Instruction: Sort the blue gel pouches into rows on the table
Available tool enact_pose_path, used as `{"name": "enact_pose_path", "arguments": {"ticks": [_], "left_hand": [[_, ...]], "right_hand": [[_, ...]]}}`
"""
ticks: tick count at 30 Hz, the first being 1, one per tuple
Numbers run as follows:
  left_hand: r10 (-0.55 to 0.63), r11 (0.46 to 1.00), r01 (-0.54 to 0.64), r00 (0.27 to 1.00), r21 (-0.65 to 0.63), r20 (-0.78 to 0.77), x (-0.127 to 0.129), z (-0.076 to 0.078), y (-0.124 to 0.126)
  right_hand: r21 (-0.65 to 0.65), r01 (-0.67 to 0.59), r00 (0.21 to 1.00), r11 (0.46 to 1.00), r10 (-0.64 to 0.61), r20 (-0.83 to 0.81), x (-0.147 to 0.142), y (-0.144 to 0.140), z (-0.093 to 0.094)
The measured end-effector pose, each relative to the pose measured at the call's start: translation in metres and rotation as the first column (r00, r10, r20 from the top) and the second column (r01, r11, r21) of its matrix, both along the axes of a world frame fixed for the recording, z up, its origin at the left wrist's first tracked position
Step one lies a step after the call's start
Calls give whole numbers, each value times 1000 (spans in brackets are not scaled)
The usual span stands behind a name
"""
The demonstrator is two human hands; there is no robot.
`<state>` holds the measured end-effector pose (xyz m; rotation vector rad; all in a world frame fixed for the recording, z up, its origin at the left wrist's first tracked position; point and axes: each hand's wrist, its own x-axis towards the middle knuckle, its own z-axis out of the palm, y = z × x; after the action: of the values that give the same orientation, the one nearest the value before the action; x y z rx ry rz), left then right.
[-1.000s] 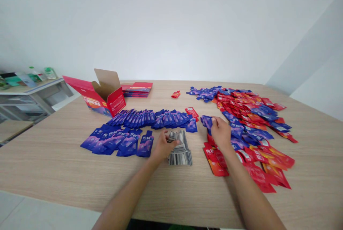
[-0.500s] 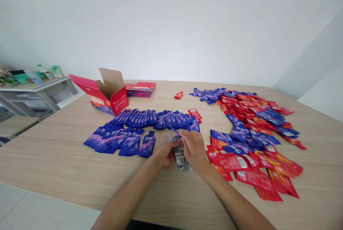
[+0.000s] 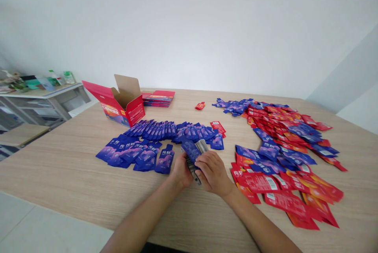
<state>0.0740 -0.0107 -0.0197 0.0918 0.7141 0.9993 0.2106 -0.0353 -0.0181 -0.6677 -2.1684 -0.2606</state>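
Between my two hands is a stack of blue pouches, held above the table; one blue printed face shows on top, and striped grey-white edges show beside it. My left hand is closed around the stack's left side. On the right, my right hand grips the stack with bent fingers, partly hiding it. Just beyond my hands runs an overlapping row of blue pouches. A looser fan of blue pouches lies to the left, with a single blue pouch nearest my left hand.
An open red carton stands at the back left beside flat folded cartons. Red pouches and blue ones are heaped on the right. A small red pouch lies at the back, another red pouch by the row.
The stack has turned in my hands, so a blue face now shows where mostly striped edges showed. My right hand has moved slightly down and right; the view has shifted a little.
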Motion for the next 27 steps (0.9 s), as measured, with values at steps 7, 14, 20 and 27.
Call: {"name": "enact_pose_path", "arguments": {"ticks": [7,14,20,27], "left_hand": [[-11,990,16,999,138,-38,-2,4,-8],[-81,983,92,994,158,-76,0,6,-15],[19,990,-9,997,140,-70,2,11,-15],[39,982,-40,999,187,13,-27,14,5]], "right_hand": [[-352,171,944,920,-256,-210,-6,4,-8],[-259,140,990,956,-137,31,-3,9,-17],[-206,51,970,977,0,241,-7,8,-16],[-246,-82,946,966,153,285,2,12,-11]]}}
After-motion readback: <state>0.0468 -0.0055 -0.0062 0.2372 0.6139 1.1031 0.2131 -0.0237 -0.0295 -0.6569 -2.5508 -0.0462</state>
